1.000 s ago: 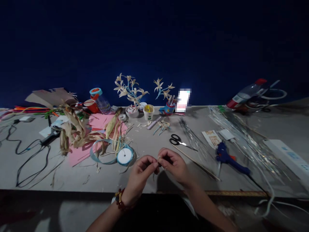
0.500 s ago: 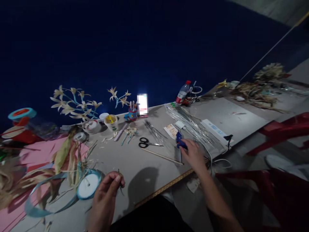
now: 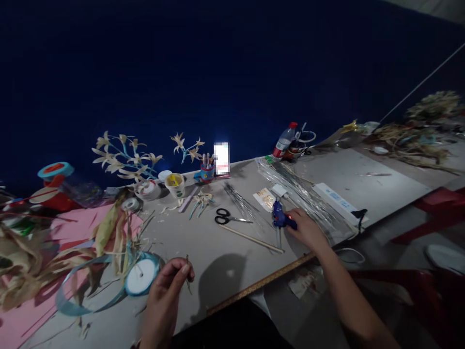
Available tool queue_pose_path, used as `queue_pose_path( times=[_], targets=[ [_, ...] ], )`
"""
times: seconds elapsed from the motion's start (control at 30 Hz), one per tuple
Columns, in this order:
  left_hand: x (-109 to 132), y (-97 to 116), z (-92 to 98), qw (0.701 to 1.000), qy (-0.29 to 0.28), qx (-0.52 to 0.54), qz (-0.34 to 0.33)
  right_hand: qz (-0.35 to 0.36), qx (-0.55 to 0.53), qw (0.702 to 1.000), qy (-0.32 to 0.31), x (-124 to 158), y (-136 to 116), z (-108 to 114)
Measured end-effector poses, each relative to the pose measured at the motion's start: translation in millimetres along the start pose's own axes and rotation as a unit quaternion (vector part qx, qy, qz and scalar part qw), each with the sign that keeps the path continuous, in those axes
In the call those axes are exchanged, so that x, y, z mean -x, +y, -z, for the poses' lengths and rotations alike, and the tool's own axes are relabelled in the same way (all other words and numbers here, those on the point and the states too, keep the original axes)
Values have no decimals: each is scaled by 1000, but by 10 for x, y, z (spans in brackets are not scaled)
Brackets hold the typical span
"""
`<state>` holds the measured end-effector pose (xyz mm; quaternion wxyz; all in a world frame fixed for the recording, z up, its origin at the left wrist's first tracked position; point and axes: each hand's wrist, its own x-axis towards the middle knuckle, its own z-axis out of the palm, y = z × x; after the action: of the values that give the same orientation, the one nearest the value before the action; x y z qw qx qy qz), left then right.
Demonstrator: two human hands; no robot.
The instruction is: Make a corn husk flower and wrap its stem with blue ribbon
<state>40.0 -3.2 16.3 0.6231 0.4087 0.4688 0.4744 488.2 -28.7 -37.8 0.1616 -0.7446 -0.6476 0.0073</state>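
My left hand [image 3: 172,283] pinches a thin greenish stem [image 3: 189,286] between thumb and fingertips, above the near part of the table. My right hand [image 3: 305,230] is closed around the handle of a blue glue gun [image 3: 279,215], whose nozzle points toward the back of the table. A glue stick [image 3: 278,237] sits below the gun's body. Left of the gun lie black-handled scissors [image 3: 223,216] and a thin pale stick [image 3: 250,238]. Beside my left hand is a spool of blue ribbon [image 3: 141,275].
Husk flowers [image 3: 125,157] on blue stems stand at the back left, near a paper cup [image 3: 175,185] and a lit phone [image 3: 222,159]. Dried husks and pink paper [image 3: 82,223] cover the left. Wires in plastic [image 3: 298,194], a bottle [image 3: 285,141] and a power strip [image 3: 337,201] lie right.
The whole scene has shifted slightly rightward as the camera turned left. More of the glue gun's body shows beside my right hand. My left hand still pinches the stem.
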Motion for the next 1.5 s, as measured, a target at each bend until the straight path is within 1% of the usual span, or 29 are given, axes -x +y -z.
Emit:
queue_pose_path(
  times=[0.13, 0.2, 0.27, 0.33, 0.37, 0.4, 0.43, 0.5, 0.53, 0.6, 0.67, 0.7, 0.77, 0.83, 0.93, 1.07, 1.2, 1.3, 1.5],
  targets=[
    [6, -20, 11, 1000, -14, -11, -12, 11, -3, 1000, -10, -28, 11, 22],
    [-14, 9, 4, 999, -26, -27, -19, 16, -6, 1000, -11, -30, 9, 37],
    [-96, 84, -47, 997, -51, -54, -23, 21, -13, 1000, -13, -21, 9, 45],
    [-268, 179, -175, 990, -91, -96, -43, 26, -21, 999, -14, -6, 13, 45],
    [-387, 219, -276, 983, -113, -125, -74, 27, -26, 999, -13, 2, 15, 43],
    [-522, 244, -400, 968, -146, -169, -113, 27, -30, 999, -11, 10, 16, 42],
    [-668, 250, -547, 946, -175, -221, -162, 26, -34, 999, -8, 17, 15, 42],
    [-957, 199, -891, 878, -233, -337, -245, 26, -40, 999, -1, 30, 6, 48],
    [-1087, 144, -1077, 864, -248, -357, -255, 26, -43, 999, 2, 35, 0, 54],
    [-1298, -2, -1445, 845, -266, -379, -265, 28, -48, 998, 7, 46, -14, 67],
    [-1440, -170, -1768, 829, -278, -405, -269, 28, -52, 998, 12, 55, -23, 73],
    [-1487, -252, -1900, 821, -283, -418, -269, 27, -53, 998, 14, 59, -25, 73],
    [-1545, -405, -2094, 806, -287, -443, -267, 25, -57, 998, 20, 64, -24, 62],
    [-1570, -532, -2195, 792, -291, -469, -259, 22, -61, 998, 25, 67, -15, 42],
    [-1576, -658, -2209, 771, -294, -508, -246, 20, -68, 997, 37, 65, 24, 13],
    [-1570, -697, -2096, 742, -306, -545, -242, 18, -77, 995, 62, 52, 140, 14],
    [-1567, -627, -1938, 717, -326, -565, -245, -1, -78, 992, 95, 35, 288, 81],
    [-1564, -544, -1823, 705, -341, -570, -250, -3, -84, 991, 106, 31, 359, 146],
    [-1621, -417, -1651, 701, -352, -562, -262, 6, -110, 989, 101, 47, 356, 189]
  ],
)
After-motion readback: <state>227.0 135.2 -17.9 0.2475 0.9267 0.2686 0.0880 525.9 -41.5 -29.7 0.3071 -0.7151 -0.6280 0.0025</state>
